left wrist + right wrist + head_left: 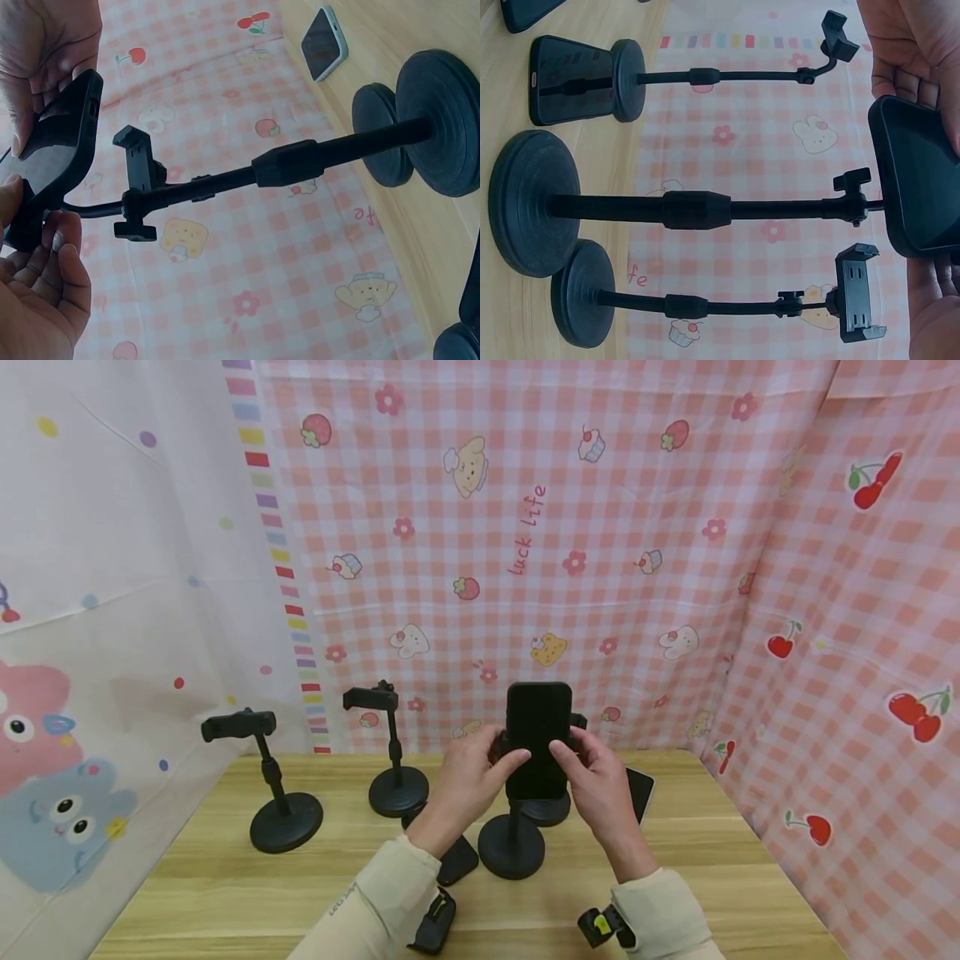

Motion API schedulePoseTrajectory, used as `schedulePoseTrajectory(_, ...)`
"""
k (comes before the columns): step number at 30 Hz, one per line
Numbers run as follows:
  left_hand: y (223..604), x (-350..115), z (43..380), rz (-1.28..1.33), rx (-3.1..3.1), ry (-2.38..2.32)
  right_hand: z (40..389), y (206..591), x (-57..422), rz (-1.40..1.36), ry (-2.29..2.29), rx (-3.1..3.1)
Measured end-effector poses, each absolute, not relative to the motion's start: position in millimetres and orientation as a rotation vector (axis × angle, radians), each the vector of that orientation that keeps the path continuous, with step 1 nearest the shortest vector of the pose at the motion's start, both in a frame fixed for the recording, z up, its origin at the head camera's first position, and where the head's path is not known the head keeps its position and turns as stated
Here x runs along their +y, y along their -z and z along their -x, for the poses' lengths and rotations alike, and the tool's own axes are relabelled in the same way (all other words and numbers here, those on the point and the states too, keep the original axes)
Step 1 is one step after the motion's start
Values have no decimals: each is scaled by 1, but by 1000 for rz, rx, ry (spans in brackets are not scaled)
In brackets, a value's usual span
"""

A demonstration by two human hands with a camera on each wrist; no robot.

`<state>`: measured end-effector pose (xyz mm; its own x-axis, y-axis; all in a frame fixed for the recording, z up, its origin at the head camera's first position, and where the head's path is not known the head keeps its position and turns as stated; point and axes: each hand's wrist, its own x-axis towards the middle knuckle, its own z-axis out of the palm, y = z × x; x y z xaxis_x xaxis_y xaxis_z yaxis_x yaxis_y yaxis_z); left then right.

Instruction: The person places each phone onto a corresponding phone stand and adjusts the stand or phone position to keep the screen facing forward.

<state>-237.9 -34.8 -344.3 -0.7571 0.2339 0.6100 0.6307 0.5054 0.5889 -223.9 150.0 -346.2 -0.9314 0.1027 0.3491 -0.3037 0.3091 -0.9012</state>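
Note:
Both hands hold an upright black smartphone [538, 714] at the top of a black phone stand [512, 847]. My left hand [472, 772] grips its left edge, thumb across the front and fingers behind. On the right edge, my right hand [600, 785] grips likewise, thumb on the dark screen. From the right wrist view, the stand's pole [780, 210] runs up to a knob joint behind the phone [919, 180]. Fingers in the left wrist view curl round the phone's lower part, where the stand's holder is mostly hidden.
Another stand [371, 112] with an unfilled holder [855, 292] is right behind. Two more stands, one far left [285, 822] and one left of centre [397, 789], hold no phone. A dark phone [459, 862] and a light-edged phone [640, 792] lie on the wooden table [202, 902].

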Motion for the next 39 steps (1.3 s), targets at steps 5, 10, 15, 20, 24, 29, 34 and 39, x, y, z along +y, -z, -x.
schedulePoseTrajectory(5,344,-36,237,700,-2320,1177,223,347,149,-162,-1659,-2228)
schedulePoseTrajectory(10,345,-36,238,717,-2325,1160,222,348,149,-136,-1654,-2212)
schedulePoseTrajectory(15,346,-37,239,733,-2309,1157,220,348,148,-135,-1647,-2207)
schedulePoseTrajectory(20,348,-39,240,753,-2307,1147,220,349,148,-127,-1647,-2201)
schedulePoseTrajectory(24,350,-41,240,760,-2317,1141,220,350,148,-130,-1636,-2211)
schedulePoseTrajectory(29,353,-44,240,755,-2342,1150,220,350,147,-126,-1644,-2208)
schedulePoseTrajectory(34,356,-47,239,755,-2360,1158,220,352,147,-149,-1663,-2193)
schedulePoseTrajectory(39,358,-50,238,759,-2379,1155,217,354,149,-146,-1653,-2194)
